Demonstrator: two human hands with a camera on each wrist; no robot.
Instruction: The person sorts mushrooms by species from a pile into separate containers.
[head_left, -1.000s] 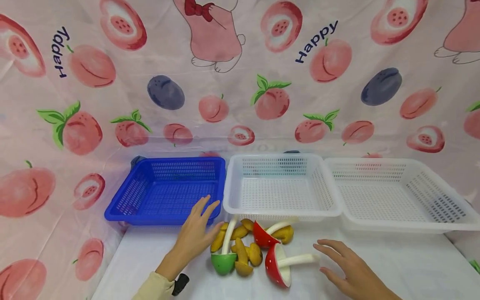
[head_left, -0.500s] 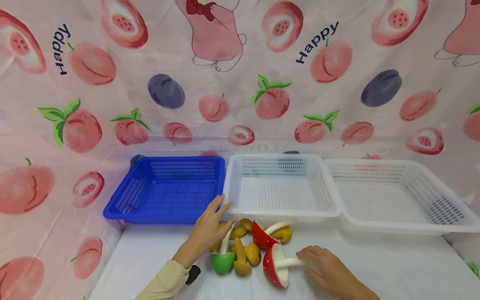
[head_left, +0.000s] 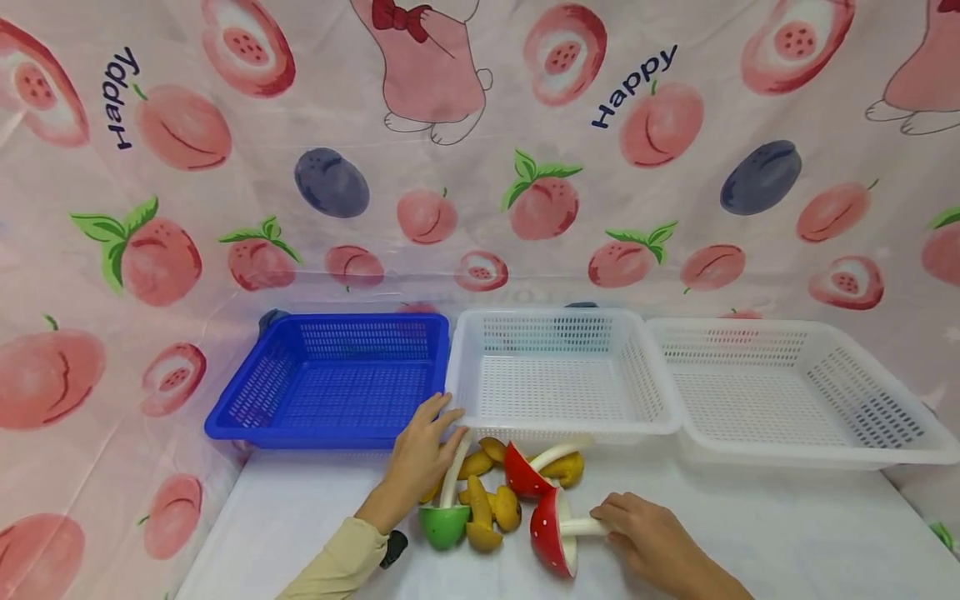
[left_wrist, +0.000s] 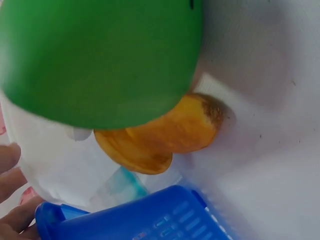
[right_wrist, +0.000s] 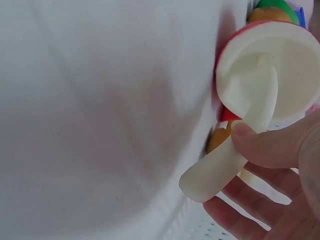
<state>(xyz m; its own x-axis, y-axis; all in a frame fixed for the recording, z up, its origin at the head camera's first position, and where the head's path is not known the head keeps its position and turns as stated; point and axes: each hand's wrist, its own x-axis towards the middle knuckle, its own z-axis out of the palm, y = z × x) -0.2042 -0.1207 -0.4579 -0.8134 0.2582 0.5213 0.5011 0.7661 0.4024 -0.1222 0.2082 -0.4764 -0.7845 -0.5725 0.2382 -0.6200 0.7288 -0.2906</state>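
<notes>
My right hand (head_left: 648,533) pinches the white stem of a red toy mushroom (head_left: 550,533) with white dots; in the right wrist view the thumb (right_wrist: 265,145) lies across the stem (right_wrist: 220,170), fingers behind. My left hand (head_left: 420,454) has its fingers extended beside a green-capped toy mushroom (head_left: 444,527), its thumb close to the upper stem. In the left wrist view the green cap (left_wrist: 100,60) covers much of the scene, with fingertips (left_wrist: 10,182) at the left edge. Another red mushroom (head_left: 525,473) and several yellow-brown mushrooms (head_left: 483,517) lie between the hands.
A blue basket (head_left: 315,437), a white basket (head_left: 562,427) and a second white basket (head_left: 810,454) stand in a row behind the mushrooms. A fruit-patterned cloth (head_left: 450,158) hangs behind them. White cloth (head_left: 750,525) covers the table.
My right hand has moved left onto the red mushroom's stem and now pinches it; the mushroom has turned slightly. My left hand has moved right, closer to the green mushroom's stem.
</notes>
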